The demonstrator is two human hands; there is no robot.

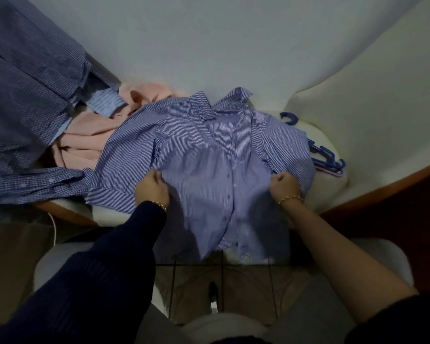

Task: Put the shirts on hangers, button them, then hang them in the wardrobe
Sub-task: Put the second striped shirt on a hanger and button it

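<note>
A blue-and-white striped shirt lies front up on the white bed, collar away from me, its hem hanging over the near edge. The placket is closed lower down and open at the collar. My left hand grips the fabric at the shirt's left side. My right hand is closed on the fabric at its right side. Blue and pale plastic hangers lie stacked just right of the shirt, partly under it.
A pink garment lies crumpled left of the striped shirt. A dark blue checked shirt hangs and drapes at the far left. A wooden bed frame edge runs on the right. Tiled floor shows below.
</note>
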